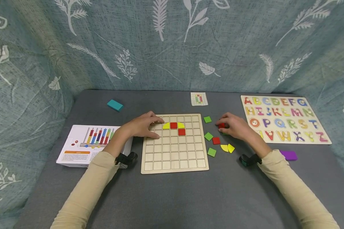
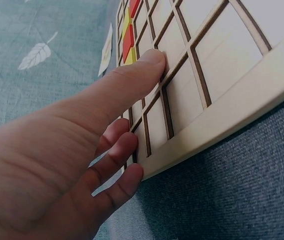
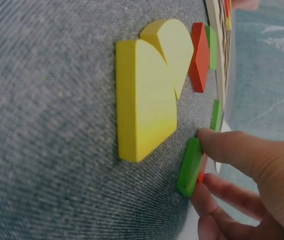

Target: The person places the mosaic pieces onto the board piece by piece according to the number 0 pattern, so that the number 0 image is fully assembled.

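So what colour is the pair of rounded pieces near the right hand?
Yellow, both rounded pieces; clearest in the right wrist view.

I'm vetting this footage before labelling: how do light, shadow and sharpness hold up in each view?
Head: fairly even light, soft dark shadows beside the sleeves, the box's fine print too small to read; left wrist: the board washes out pale toward the upper right; right wrist: yellow pieces show clear edges, while the curtain looks pale and soft.
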Demonstrator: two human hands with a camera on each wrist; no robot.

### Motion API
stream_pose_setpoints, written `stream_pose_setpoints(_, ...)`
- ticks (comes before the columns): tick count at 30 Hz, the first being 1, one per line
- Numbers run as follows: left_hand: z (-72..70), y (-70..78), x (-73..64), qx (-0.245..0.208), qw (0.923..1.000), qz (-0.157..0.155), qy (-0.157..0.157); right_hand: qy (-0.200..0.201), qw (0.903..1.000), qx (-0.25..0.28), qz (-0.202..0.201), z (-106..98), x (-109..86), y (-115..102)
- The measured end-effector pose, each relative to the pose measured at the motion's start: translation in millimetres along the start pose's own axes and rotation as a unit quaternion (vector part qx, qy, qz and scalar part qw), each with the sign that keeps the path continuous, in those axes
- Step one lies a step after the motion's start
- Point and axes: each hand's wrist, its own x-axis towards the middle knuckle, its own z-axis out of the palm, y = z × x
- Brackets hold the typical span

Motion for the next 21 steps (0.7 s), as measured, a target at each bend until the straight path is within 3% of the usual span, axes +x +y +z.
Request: stream_pose_setpoints(21, 0.6, 0.5, 0.1, 0.002, 1.0, 0.0, -0.001, -0.002, 0.9999, -0.007, 0.014, -0.3, 3.9, -1.2)
